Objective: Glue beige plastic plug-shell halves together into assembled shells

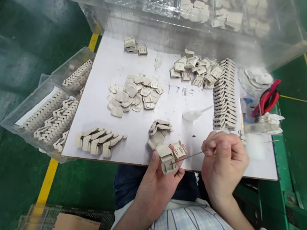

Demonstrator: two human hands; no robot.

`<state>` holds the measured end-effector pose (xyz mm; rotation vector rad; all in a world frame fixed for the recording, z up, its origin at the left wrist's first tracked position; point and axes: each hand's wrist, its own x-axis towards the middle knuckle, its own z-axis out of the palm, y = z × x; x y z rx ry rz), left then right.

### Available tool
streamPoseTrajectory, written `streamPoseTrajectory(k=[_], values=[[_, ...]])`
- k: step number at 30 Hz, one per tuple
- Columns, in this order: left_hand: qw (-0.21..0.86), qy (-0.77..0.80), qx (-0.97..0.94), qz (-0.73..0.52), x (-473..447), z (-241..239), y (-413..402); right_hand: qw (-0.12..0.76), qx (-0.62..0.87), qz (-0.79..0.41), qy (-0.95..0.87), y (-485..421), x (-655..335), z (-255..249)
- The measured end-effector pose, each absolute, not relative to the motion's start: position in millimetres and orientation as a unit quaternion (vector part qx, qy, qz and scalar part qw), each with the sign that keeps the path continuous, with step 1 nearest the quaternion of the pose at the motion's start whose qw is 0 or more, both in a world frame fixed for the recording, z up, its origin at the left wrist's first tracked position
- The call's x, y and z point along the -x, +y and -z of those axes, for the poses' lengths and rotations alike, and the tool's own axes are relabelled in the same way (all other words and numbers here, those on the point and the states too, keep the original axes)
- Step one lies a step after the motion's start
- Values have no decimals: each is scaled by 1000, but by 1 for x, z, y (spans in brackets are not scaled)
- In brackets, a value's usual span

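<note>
One unit is being worked on in the head view; judged by the quantities laid out, the batch is partway complete. The two-section beige part (168, 164) is held above the near edge of the white worktop (94, 101). The left hand (160, 187) pinches it, thumb at its left side and fingers beneath; a second beige piece (179, 149) lies at the fingertips. The right hand (223, 162) is closed around a thin metal rod (192, 156), its tip at the part's lower section.

Apparently finished: the stacked row (224, 98) at right, the shorter row (98, 140) at left, and units in the clear tray (9, 125). Apparently remaining: the loose flat plates (133, 94) and the loose slotted pieces (195, 68).

Orientation: the part's long axis runs away from the person, far end slightly left, slotted section nearest the body. The rod lies nearly crosswise to it, tip pointing left. Whether the tip is inside a slot cannot be determined.
</note>
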<state>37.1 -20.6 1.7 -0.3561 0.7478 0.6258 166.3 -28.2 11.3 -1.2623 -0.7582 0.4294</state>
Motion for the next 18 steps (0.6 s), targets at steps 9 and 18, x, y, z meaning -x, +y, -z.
streamPoseTrajectory(k=[9,18], values=[[894,321,141,-280,-31,3,-21,740,624,-25,-249,-40,-231,-22],[898,321,137,-270,-24,20,-24,592,704,337,-203,-70,-321,-24]])
